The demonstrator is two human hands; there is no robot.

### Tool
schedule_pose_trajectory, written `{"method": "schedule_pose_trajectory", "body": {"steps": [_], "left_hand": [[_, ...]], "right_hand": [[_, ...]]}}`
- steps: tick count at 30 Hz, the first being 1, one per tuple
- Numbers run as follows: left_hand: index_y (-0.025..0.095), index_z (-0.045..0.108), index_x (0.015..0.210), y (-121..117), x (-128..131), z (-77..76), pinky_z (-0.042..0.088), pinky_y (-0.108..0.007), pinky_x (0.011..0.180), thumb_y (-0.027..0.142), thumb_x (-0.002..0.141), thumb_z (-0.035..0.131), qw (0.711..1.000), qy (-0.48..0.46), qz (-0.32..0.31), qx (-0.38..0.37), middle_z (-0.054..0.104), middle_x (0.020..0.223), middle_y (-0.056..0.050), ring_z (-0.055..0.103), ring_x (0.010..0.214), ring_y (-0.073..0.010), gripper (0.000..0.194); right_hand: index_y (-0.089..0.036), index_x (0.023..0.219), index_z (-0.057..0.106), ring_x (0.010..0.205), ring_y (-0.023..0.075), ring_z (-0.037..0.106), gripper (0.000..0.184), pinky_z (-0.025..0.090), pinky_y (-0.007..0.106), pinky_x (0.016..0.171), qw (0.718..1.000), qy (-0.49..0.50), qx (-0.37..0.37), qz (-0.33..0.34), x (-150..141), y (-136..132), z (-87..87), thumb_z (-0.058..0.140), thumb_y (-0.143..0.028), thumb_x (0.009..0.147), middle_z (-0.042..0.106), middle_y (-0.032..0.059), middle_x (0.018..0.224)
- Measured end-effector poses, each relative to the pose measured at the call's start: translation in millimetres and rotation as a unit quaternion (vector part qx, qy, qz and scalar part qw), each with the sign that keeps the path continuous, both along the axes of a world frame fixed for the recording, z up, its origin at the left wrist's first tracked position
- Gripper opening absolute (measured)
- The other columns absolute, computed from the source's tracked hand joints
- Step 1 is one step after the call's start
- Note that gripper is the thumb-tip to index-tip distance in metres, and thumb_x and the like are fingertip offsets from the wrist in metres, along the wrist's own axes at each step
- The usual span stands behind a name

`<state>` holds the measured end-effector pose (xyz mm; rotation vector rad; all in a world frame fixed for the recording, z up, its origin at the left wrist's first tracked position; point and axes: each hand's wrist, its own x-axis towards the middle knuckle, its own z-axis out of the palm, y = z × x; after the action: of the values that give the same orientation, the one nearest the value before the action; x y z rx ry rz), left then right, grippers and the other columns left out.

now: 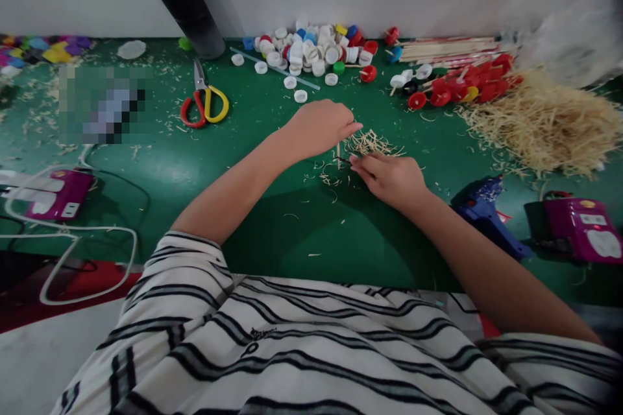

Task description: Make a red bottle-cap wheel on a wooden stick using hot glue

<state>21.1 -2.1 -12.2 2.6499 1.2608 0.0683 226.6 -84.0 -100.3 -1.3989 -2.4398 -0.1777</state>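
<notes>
In the head-worn view, a person in a striped shirt [292, 350] works bare-handed at a green table [272, 233]. The left hand [324, 122], its fingers closed together, appears to pinch the top of a pale stick [338, 155], which stands nearly upright below the fingertips. The right hand [393, 176] grips a thin dark tool [343, 160], thumb and forefinger pressed on it, its tip beside the stick; whether they touch is unclear. Curled shavings [372, 142] lie just beyond. The stick looks light, dry and fairly stiff, likely to snap if bent hard; its upper end seems the surest hold, clear of the tool. The tool looks slim and rigid, best taken well back from its tip. The loose shavings look springy, feather-light and easily scattered.
</notes>
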Motion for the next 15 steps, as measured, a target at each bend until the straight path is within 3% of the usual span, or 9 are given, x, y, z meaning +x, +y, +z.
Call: {"method": "schedule_pose_trajectory", "body": {"steps": [10, 15], "left_hand": [[0.020, 0.058, 0.069, 6, -5, -8.4, 0.036, -0.032, 0.072, 0.047, 0.106, 0.044, 0.999, -0.032, -0.004, 0.024, 0.042, 0.057, -0.002, 0.045, 0.063, -0.0181, 0.048], [0.020, 0.065, 0.071, 5, -3, -7.5, 0.035, -0.035, 0.071, 0.047, 0.106, 0.043, 1.000, -0.013, -0.007, 0.028, 0.050, 0.059, -0.004, 0.047, 0.062, -0.0192, 0.049]], "right_hand": [[-0.023, 0.109, 0.080, 0.066, 0.0143, 0.063, 0.036, 0.018, 0.033, 0.056, 1.000, -0.028, -0.001, -0.001, 0, -10, 0.1, 0.047, -0.037, 0.109, 0.082, 0.0044, 0.090], [-0.027, 0.117, 0.080, 0.066, 0.0139, 0.062, 0.033, 0.016, 0.033, 0.055, 0.998, -0.052, -0.016, 0.014, 5, -15, 0.3, 0.049, -0.034, 0.107, 0.082, 0.0017, 0.091]]}}
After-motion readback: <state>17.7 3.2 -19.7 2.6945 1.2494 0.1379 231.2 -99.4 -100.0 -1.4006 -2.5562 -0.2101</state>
